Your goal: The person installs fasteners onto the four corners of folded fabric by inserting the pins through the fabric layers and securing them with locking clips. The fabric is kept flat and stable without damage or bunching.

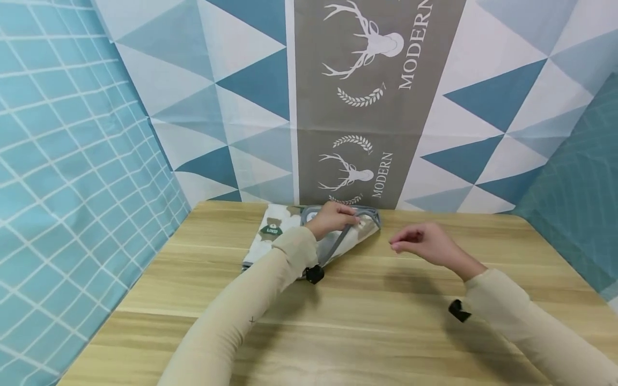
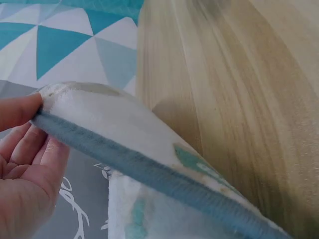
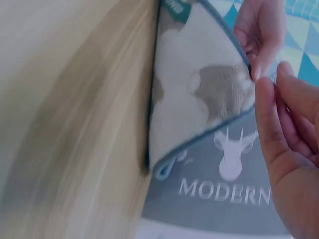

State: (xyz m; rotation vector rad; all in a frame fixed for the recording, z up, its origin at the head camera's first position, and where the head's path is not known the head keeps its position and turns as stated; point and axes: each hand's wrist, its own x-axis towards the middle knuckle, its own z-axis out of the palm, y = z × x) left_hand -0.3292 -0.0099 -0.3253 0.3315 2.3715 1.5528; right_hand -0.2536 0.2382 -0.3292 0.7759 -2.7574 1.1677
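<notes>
A white towel (image 1: 258, 244) with brown bears, green lettered patches and a grey-blue border lies folded at the back of the table. My left hand (image 1: 332, 219) pinches its bordered edge between thumb and fingers. In the left wrist view, the held corner of the towel (image 2: 104, 107) is raised and the cloth slopes down from it. To the right, apart from the towel, my right hand (image 1: 427, 244) hovers above the table. Its fingers (image 3: 271, 119) are loosely bent, with thumb and index close together and nothing visible held between them.
The wooden table (image 1: 376, 332) reaches back to a wall covering (image 1: 251, 107) of blue and white triangles with a grey deer-head panel. A blue checked sheet (image 1: 63, 177) hangs on the left, and a teal cloth (image 1: 574, 198) on the right.
</notes>
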